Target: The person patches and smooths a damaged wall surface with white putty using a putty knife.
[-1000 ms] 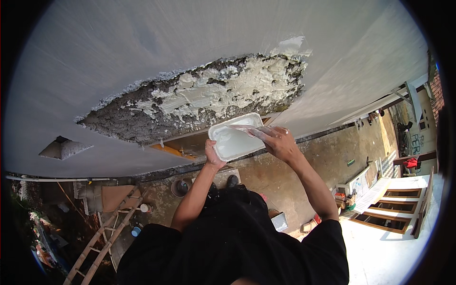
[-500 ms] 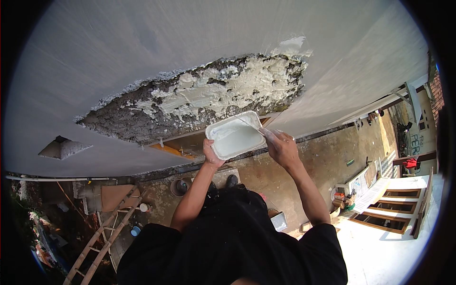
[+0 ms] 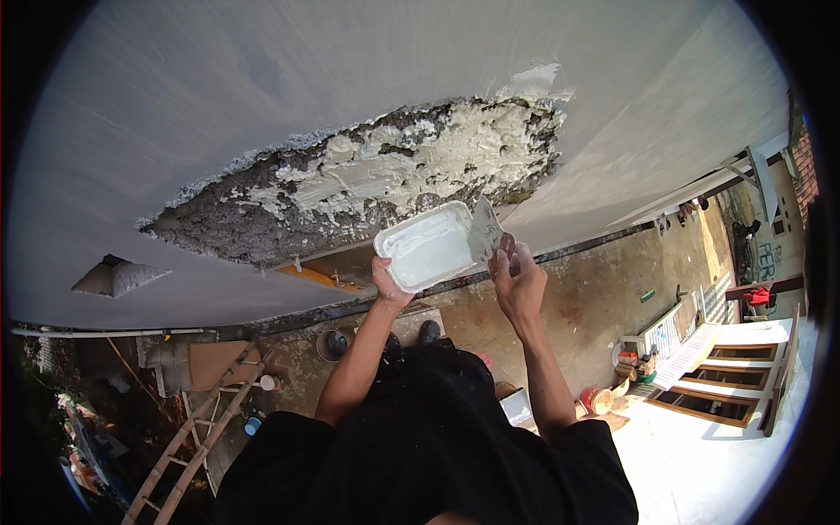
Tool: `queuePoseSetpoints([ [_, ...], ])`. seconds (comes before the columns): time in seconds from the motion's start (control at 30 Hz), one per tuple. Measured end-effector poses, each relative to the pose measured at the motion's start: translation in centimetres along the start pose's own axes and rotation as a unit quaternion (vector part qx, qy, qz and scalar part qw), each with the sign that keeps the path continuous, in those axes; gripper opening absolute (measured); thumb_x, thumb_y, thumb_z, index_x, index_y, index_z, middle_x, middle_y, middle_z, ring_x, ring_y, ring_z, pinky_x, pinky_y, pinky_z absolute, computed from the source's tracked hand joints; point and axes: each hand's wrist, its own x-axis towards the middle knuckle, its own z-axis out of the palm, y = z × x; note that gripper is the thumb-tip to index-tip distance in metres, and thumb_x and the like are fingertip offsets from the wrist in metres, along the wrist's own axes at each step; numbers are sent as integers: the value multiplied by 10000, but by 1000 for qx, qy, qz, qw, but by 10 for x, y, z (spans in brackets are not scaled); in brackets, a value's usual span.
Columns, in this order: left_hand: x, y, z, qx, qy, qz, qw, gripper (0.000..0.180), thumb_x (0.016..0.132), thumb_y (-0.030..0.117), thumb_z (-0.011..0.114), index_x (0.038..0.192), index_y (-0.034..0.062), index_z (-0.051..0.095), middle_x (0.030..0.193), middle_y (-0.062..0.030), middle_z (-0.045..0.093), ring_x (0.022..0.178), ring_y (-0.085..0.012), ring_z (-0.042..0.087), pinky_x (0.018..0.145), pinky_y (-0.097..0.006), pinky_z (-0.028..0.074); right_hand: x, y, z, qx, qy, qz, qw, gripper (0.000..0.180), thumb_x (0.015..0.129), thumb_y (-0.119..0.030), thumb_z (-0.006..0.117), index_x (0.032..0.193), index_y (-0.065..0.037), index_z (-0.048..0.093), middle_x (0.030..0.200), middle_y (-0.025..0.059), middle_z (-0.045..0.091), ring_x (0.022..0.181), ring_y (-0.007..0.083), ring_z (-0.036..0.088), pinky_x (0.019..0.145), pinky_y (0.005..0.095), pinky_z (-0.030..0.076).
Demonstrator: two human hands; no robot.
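Observation:
My left hand (image 3: 390, 283) is closed on the near left edge of a white rectangular tub (image 3: 426, 286), with pale wet plaster (image 3: 430, 252) inside. My right hand (image 3: 520, 284) grips a flat, smeared putty knife (image 3: 484, 233) by its handle. The blade stands up at the tub's right rim; whether it touches the rim I cannot tell. Beyond the tub is a grey wall (image 3: 289, 79) with a long rough patch (image 3: 223, 223), where the plaster has broken away. Cream-white plaster (image 3: 420, 166) is spread unevenly over the patch's middle and right.
Low in the wall, behind the tub, is a wood-framed opening (image 3: 337, 267). A bamboo ladder (image 3: 188, 437) leans at lower left, near a bucket (image 3: 332, 345) by my feet. To the right lie a paint-stained round container (image 3: 598, 401), a white slatted bench (image 3: 678, 337) and wooden window frames (image 3: 731, 381).
My right hand has turned the putty knife from inside the tub to upright at its right rim, so its blade face now shows. The tub has shifted slightly left.

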Motion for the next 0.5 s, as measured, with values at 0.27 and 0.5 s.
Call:
queuePoseSetpoints([
  [0.27, 1, -2, 1, 5, 5, -3, 1000, 806, 635, 387, 447, 1366, 58, 362, 1364, -167, 430, 1229, -356, 436, 1033, -478, 343, -7, 5, 6, 59, 26, 68, 996, 167, 835, -132, 617, 774, 2, 539, 493, 59, 462, 465, 70, 377, 435, 262, 336],
  [0.5, 1, -2, 3, 18, 15, 10, 1000, 804, 642, 386, 442, 1364, 40, 357, 1362, -168, 432, 1228, -353, 439, 1038, -467, 343, -11, 2, 13, 105, 13, 97, 990, 165, 826, -139, 622, 776, 2, 551, 495, 73, 456, 466, 99, 398, 456, 292, 357],
])
